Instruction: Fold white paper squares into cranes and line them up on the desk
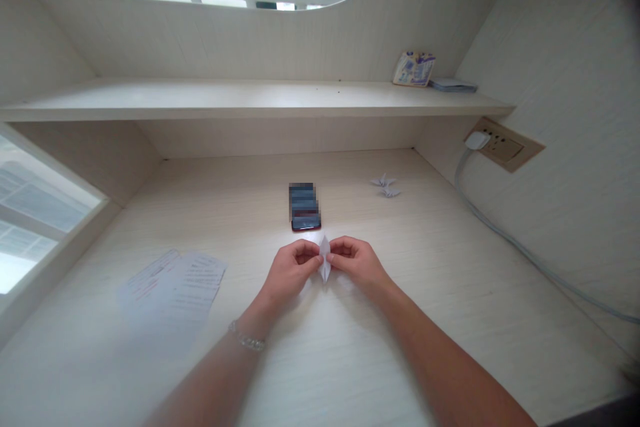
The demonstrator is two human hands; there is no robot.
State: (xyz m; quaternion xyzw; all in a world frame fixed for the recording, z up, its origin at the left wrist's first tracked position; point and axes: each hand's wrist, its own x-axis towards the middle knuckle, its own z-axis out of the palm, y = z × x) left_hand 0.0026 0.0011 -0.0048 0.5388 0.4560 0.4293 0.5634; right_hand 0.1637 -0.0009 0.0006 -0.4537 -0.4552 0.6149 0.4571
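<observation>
A small folded piece of white paper (325,259) stands between my two hands at the middle of the pale wooden desk (450,280). My left hand (290,268) pinches its left side with curled fingers. My right hand (356,260) pinches its right side the same way. A thin bracelet (246,339) circles my left wrist. Just beyond the hands lies a phone (303,207) with its screen lit.
Two small folded paper cranes (385,185) rest on the desk at the back right. Printed paper sheets (173,283) lie at the left. A shelf (240,100) above holds a small packet (413,69). A plug (477,141) and cable (520,250) run along the right wall.
</observation>
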